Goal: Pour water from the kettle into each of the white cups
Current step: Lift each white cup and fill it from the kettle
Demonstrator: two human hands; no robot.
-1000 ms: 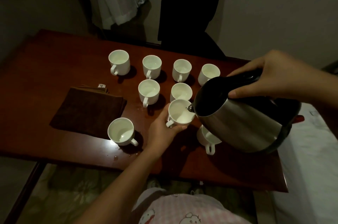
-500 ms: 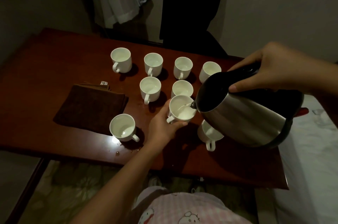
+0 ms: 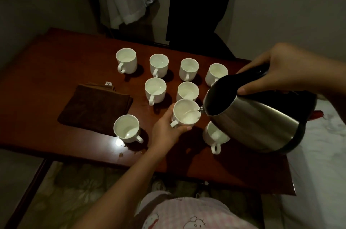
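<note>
A steel kettle [image 3: 258, 122] with a black handle tilts leftward, its spout at the rim of a raised white cup [image 3: 186, 113], water trickling in. Eight more white cups stand upright around it on the surface [image 3: 46, 71].

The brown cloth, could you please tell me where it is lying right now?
In the head view the brown cloth lies folded flat on the left part of the table, just left of the cups, with one white cup at its near right corner.

head cam: worn on person's head, faces forward-down, close over dark red wooden table [image 3: 56, 64]
overlap: none, single view
</note>
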